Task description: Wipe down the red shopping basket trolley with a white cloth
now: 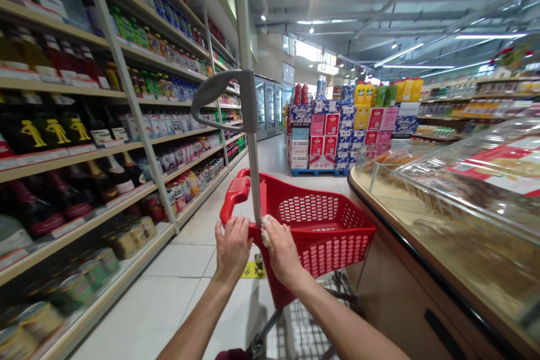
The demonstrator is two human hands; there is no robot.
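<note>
Head cam: left hand [233,243] is curled over the red cart [329,233]'s handle, right hand [282,247] half-closed on a whitish cloth [266,232] against the pole [255,180]'s base. Cart's between drink shelves [181,136] and 1 display counter [392,275].

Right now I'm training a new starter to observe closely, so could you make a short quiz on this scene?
1. Which hand has the crumpled white wad under its fingers?
2. True or false: the left hand is on the red handle of the cart.
3. What is stacked on the blue pallet ahead?
A) Folded chairs
B) Car tyres
C) Boxes

Key:
1. The right hand.
2. True.
3. C.
</note>
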